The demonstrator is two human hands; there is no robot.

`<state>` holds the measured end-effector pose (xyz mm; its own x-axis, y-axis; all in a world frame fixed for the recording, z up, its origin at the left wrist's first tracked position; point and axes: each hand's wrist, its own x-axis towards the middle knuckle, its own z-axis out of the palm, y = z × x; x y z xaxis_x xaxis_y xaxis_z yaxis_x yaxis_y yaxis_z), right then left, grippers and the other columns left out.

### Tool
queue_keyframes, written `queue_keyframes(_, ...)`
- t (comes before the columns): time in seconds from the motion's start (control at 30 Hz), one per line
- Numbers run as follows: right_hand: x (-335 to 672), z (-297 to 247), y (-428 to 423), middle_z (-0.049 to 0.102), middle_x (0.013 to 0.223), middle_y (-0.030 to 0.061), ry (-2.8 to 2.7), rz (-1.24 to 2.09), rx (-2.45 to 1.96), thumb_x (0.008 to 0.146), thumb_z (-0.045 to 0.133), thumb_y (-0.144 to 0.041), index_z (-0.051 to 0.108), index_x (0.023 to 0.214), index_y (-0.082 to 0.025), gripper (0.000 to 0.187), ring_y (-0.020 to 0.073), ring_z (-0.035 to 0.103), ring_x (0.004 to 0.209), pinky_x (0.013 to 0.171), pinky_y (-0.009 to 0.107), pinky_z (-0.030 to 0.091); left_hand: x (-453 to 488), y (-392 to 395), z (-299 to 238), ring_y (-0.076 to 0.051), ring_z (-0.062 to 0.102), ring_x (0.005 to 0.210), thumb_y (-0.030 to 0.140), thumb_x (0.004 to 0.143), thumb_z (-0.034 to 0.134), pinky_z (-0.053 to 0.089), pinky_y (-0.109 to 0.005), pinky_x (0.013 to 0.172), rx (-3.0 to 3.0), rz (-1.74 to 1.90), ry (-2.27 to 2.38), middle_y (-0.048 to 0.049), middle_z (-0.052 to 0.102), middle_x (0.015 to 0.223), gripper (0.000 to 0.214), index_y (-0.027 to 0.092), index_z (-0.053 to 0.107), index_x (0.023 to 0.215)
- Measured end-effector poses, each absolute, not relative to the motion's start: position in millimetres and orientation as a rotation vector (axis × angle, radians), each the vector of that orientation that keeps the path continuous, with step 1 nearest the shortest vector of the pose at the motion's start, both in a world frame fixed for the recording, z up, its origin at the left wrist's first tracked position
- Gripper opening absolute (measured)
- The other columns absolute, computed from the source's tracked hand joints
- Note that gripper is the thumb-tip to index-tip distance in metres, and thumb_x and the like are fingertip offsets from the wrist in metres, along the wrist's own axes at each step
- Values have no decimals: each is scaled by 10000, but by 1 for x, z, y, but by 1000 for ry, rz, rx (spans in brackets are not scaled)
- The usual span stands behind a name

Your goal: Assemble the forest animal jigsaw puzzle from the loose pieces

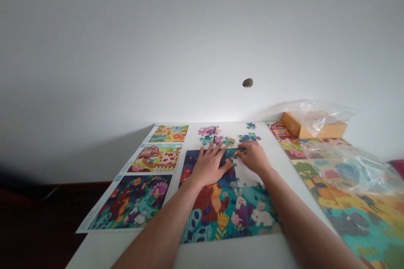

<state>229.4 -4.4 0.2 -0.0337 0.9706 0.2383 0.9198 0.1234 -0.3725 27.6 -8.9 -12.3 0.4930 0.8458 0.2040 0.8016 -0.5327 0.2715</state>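
Note:
A partly assembled jigsaw puzzle (pixel 221 206) of forest animals, with white rabbits and a fox-like figure, lies on the white table. My left hand (pixel 211 167) rests flat on its upper left part, fingers spread. At the top edge, my right hand (pixel 255 157) has its thumb and fingertips closed on a small dark puzzle piece (pixel 242 150). Below that hand is a gap in the puzzle where the white surface shows. Beyond my hands lie several loose pink and purple pieces (pixel 208 130), some dark blue pieces (pixel 248 138) and a single blue piece (pixel 251 126).
On the left, a sheet (pixel 137 201) shows three printed pictures, the lowest matching the puzzle. To the right are assembled animal puzzles (pixel 328 201), a yellow box (pixel 325 129) and clear plastic bags (pixel 315 113). A white wall (pixel 189 50) with a hole stands behind the table.

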Motion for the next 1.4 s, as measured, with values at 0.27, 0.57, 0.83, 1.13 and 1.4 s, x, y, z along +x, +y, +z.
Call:
queue_keyframes(0.27,235,7,-7,694,995,58,-2156,87,-1820,813,647,-310,736,999,-240,218,242,594,993,863,316,428,32,-14,-11,-353,175,1459,632,936,236,181,-615,1146,2642,389,1482,-27,261,1583,653,299,282,1496)
queue_keyframes(0.57,228,13,-11,671,973,77,-2227,69,-1841,830,624,-304,747,951,-225,190,228,594,967,836,295,426,29,-13,-12,-356,186,1455,632,937,224,196,-623,1139,2682,355,1479,-28,236,1592,648,306,281,1494)
queue_keyframes(0.83,222,6,-11,665,954,76,-2128,126,-1728,840,605,-294,756,865,-212,173,208,614,908,816,282,445,15,-13,-9,-321,166,1468,599,937,308,170,-583,1158,2678,316,1442,-47,232,1592,611,310,314,1475)
queue_keyframes(1.13,214,-8,8,550,1343,58,-1966,95,-1804,901,523,-306,658,1196,-287,324,283,472,1161,952,419,386,37,-3,0,-442,177,1436,414,824,574,188,-756,1038,2433,285,1643,-111,182,1597,437,251,536,1227)
queue_keyframes(1.4,207,-7,5,605,1293,50,-2035,129,-1781,927,496,-336,664,1104,-250,259,294,453,1124,923,458,338,50,1,-7,-331,386,1325,321,854,557,197,-633,1118,2524,611,1594,-69,545,1375,320,237,609,1158)
